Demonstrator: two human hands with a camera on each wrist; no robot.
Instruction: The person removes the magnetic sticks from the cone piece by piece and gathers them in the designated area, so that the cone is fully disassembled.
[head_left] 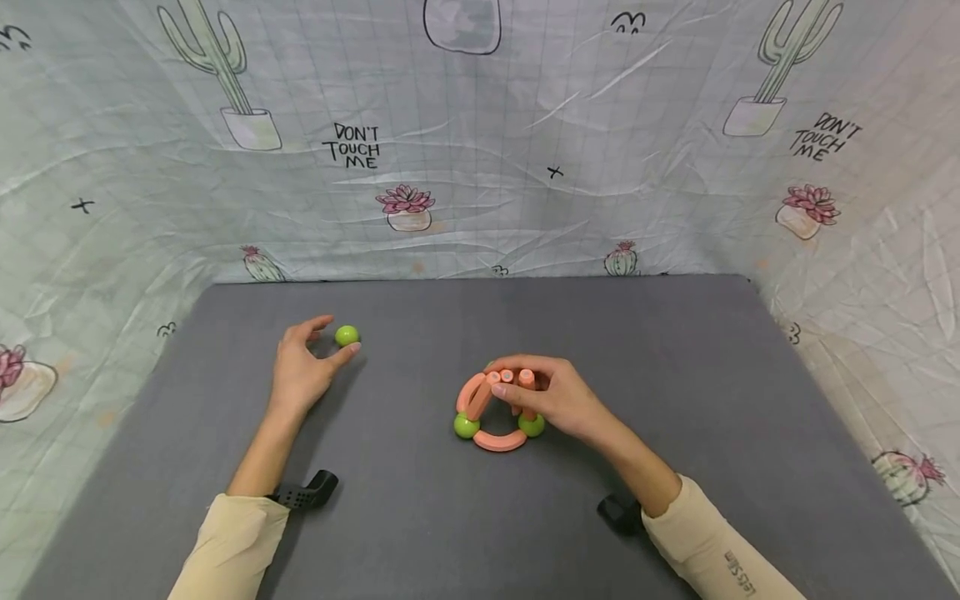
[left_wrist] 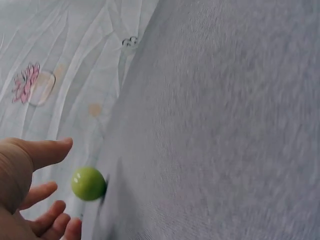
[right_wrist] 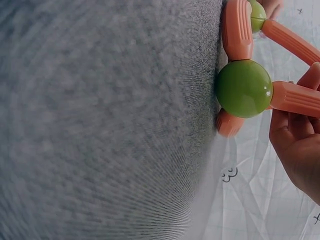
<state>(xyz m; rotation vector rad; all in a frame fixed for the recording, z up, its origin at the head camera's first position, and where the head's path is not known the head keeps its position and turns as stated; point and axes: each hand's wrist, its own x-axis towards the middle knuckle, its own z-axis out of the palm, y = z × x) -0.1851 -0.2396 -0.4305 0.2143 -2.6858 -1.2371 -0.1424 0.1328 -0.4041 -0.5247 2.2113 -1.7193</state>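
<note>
A shiny green ball [head_left: 347, 336] lies on the grey tabletop between the spread thumb and fingers of my left hand [head_left: 302, 367]. In the left wrist view a gap shows between the ball [left_wrist: 88, 183] and the fingers [left_wrist: 45, 192]. My right hand [head_left: 558, 396] pinches upright orange rods [head_left: 481, 400] near their tops, thumb in front and fingers behind. The rods belong to a build of green balls [head_left: 467, 426] and curved orange pieces [head_left: 499, 441] that forms a ring on the table. Its far side is partly hidden by my right hand.
The grey tabletop [head_left: 420, 517] ends at a pale cloth [head_left: 480, 167] printed with cacti, which hangs behind and at both sides. A black wrist strap with a camera [head_left: 307, 492] is on the left wrist; another black device [head_left: 621, 512] is at the right wrist.
</note>
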